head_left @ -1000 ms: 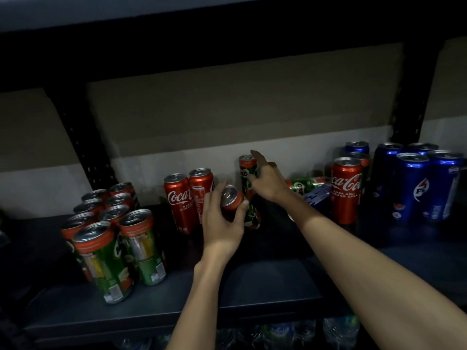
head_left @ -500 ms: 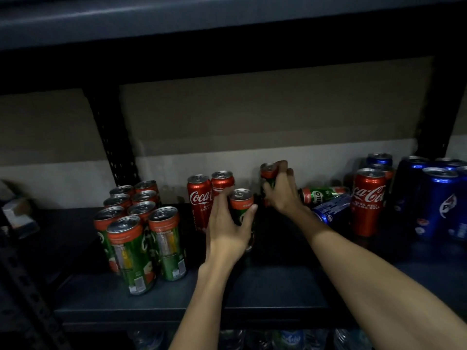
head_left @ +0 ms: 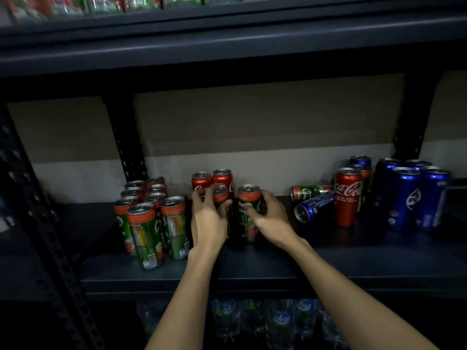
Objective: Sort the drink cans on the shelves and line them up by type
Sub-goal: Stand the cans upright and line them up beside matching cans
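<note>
The left hand (head_left: 207,223) curls its grip round a slim green can (head_left: 220,198); the right hand (head_left: 269,218) wraps another green can (head_left: 249,198). Both cylinders stand mid-shelf (head_left: 252,271), before two glossy red cans (head_left: 202,179), beside clustered green cans (head_left: 151,223).

The scene is dim overall, with deep shadow across the shelf (head_left: 252,269) surface, the uprights and the space below it. Light arrives from the front, near the camera: both forearms and the left hand (head_left: 207,221) and right hand (head_left: 271,218) are the brightest areas. The can lids catch small highlights, and the blue cans (head_left: 406,198) show narrow vertical glare streaks. The back wall (head_left: 252,127) is lit flat and muted. The items on the upper shelf (head_left: 101,3) are smeared by motion blur. The bottles (head_left: 252,322) under the shelf are dark and soft. Wide-angle distortion bends the shelf edges and tilts the left upright (head_left: 50,223) outward.
</note>
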